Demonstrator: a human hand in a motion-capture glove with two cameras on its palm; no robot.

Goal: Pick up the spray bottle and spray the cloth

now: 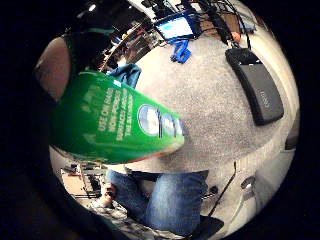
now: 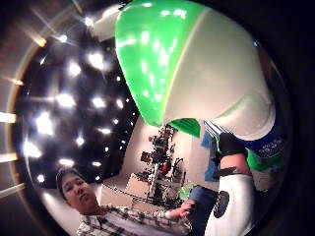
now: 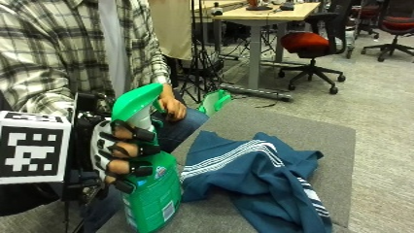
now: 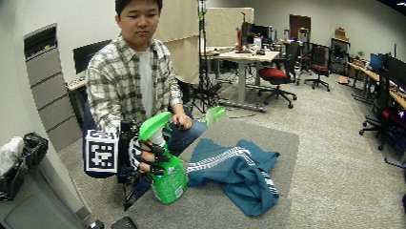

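Note:
A green spray bottle with a green and white spray head stands upright at the near left corner of the grey table. My gloved right hand grips its neck, fingers curled round it. The bottle's green label fills much of the little finger side palm view, and its spray head fills the thumb side palm view. A crumpled teal cloth with white stripes lies on the table just right of the bottle. In the wide outside view, hand, bottle and cloth stand the same way.
The person's bare left hand rests on a knee behind the bottle. A second green object sits past the table's far left edge. A desk and a red office chair stand farther back. A black flat device lies on the carpet.

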